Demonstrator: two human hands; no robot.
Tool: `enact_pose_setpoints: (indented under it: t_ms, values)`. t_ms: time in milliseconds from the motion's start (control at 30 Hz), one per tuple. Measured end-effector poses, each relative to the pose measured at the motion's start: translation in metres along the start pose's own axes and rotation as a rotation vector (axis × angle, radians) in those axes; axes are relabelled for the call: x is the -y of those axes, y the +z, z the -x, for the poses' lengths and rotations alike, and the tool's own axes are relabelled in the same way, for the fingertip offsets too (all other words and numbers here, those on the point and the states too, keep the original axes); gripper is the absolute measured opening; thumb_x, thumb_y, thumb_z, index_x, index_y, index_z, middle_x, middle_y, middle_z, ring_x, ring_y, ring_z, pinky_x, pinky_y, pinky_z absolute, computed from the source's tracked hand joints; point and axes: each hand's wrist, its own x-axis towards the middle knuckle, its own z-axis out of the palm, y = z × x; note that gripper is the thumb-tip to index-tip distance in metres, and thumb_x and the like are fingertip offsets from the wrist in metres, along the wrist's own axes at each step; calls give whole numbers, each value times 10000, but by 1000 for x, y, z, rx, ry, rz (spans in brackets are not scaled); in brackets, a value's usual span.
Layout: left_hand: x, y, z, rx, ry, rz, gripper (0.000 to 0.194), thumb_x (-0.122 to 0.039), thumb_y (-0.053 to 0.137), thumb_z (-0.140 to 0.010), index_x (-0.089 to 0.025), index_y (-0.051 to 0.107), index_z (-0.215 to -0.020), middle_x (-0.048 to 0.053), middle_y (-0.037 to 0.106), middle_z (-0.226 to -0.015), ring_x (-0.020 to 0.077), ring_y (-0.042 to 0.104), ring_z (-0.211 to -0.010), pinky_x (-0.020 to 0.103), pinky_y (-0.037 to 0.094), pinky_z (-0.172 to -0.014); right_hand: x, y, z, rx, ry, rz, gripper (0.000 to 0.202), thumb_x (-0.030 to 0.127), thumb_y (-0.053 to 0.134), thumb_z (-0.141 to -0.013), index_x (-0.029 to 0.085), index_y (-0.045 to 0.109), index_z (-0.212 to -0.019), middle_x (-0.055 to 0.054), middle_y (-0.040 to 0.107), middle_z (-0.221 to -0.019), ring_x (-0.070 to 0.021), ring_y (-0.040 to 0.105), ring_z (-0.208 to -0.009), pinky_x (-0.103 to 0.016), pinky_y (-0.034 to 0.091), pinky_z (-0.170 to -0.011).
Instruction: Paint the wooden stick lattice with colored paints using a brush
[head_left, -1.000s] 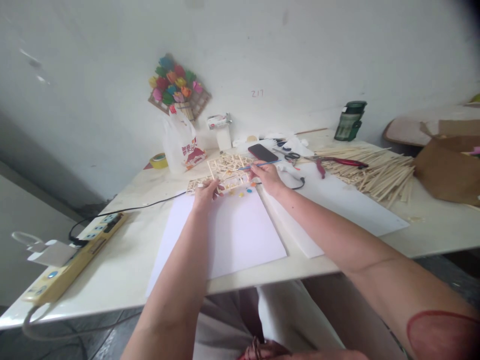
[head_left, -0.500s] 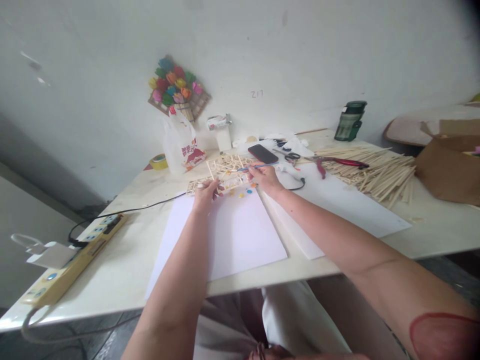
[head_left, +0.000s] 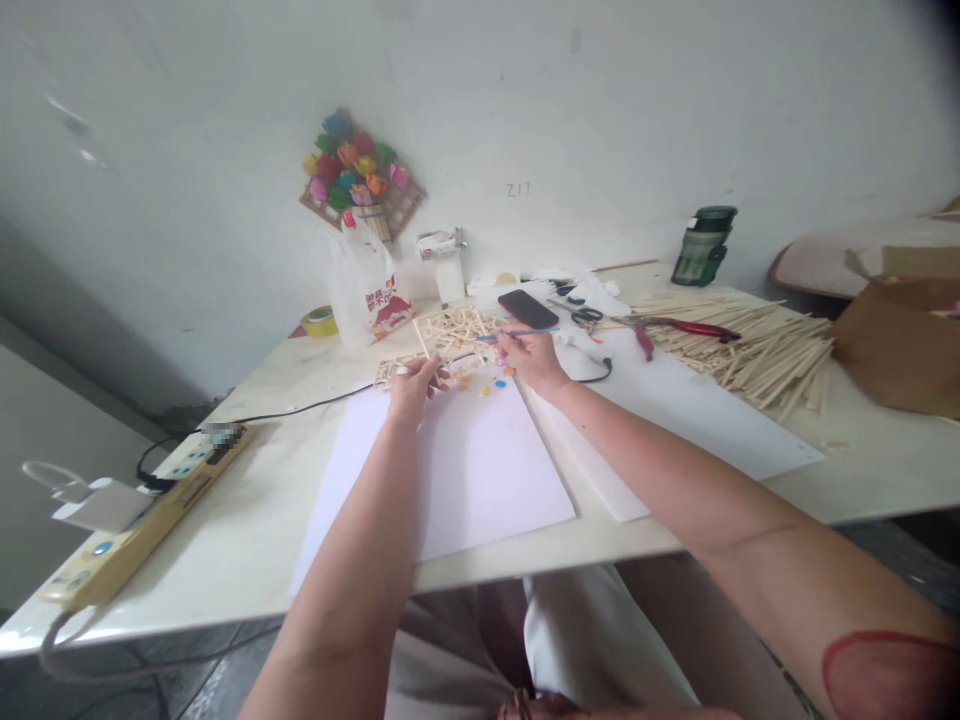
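My left hand [head_left: 415, 386] is closed on a small frame of pale wooden sticks [head_left: 424, 340] above the far end of a white paper sheet [head_left: 480, 480]. In my right hand [head_left: 534, 358] is a slim blue stick-like tool [head_left: 491, 336], perhaps a paintbrush, pinched between the fingers with its tip pointing left over the wooden pieces. Behind both hands lies a heap of short wooden sticks [head_left: 461, 322]. Several small coloured pieces, including a blue dot [head_left: 500, 384], lie on the paper between the hands. The frame's exact shape is hard to make out.
A phone [head_left: 528, 309], scissors [head_left: 586, 315], red-handled pliers [head_left: 694, 326] and long wooden sticks [head_left: 772, 350] lie at the right. A white glue gun [head_left: 577, 338] sits beside my right hand. At left are a power strip [head_left: 161, 515], a cable and a plastic bag [head_left: 360, 290].
The frame in my left hand has tilted slightly, and its lower stick shows less. The blue tool has shifted a little. Both hands stay in nearly the same place.
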Motion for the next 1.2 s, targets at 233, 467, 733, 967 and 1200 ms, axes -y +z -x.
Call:
enact_pose_setpoints:
  t_ms: [233,467,733,967,1200]
  values:
    - [-1,1,1,10,3,-9,398,-523,717,-645,-137,627,-676,38,662,-602,97,573,-436,194,296,-381,-1,3,0,2,2,10,355,515,594,-776,168,669,-755,-8,620,-586,-123,543,-495,-273,477,-535]
    - [-1,1,0,9,-3,-1,395,-517,727,-631,-136,630,-675,32,658,-601,98,577,-440,191,305,-381,2,5,1,-12,81,-25,381,545,597,-770,176,652,-695,-30,673,-643,-117,555,-500,-274,502,-545]
    - [-1,1,1,24,1,-5,401,-530,718,-636,-142,629,-688,35,662,-613,98,573,-445,196,306,-388,-3,5,0,-25,132,-49,396,545,587,-801,169,664,-706,-40,668,-599,-134,584,-515,-270,504,-530]
    - [0,0,1,22,-4,-20,413,-546,713,-644,-142,628,-675,43,669,-620,100,574,-452,200,308,-401,0,4,0,-55,147,-71,481,634,601,-748,165,647,-659,-46,678,-607,-125,586,-499,-263,513,-524]
    - [0,1,1,24,-12,-13,413,-536,718,-638,-138,641,-718,39,666,-619,100,575,-451,198,308,-399,-1,4,0,-50,167,-92,531,678,595,-727,170,607,-576,-23,611,-524,-119,584,-497,-245,517,-516]
